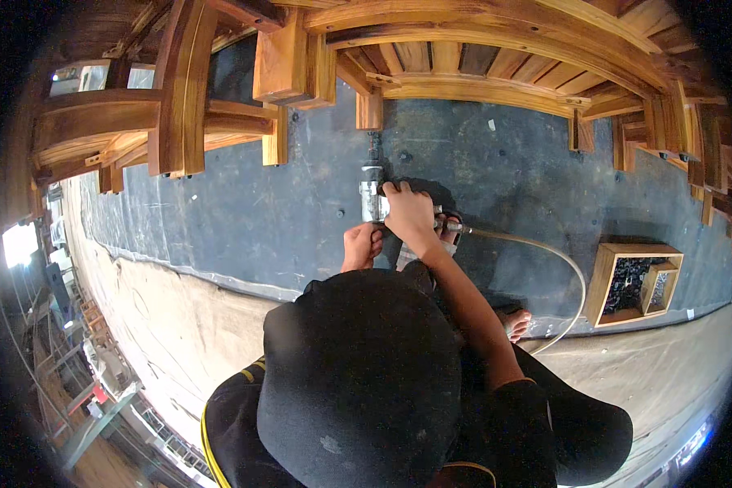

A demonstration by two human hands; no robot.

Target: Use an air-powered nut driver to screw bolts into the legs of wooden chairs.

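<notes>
A silver air-powered driver (372, 199) lies level above the dark floor covering, with its dark nose pointing away from me and meeting the foot of a wooden leg (369, 110). Over the driver's right side my right hand (411, 215) is wrapped, gripping it and hiding much of its handle. A pale air hose (537, 242) runs from metal fittings to the right of that hand. My left hand (362, 246) is closed, its curled fingers close by the driver's rear end; whatever they pinch, if anything, is hidden.
Varnished wooden furniture (496, 89) spans the far side, its legs hanging toward the floor. At right stands a wooden box (636, 285) of small dark pieces, with a smaller box inside. A dark rubbery mat (244, 211) covers the floor; a bare foot (515, 324) shows near the hose.
</notes>
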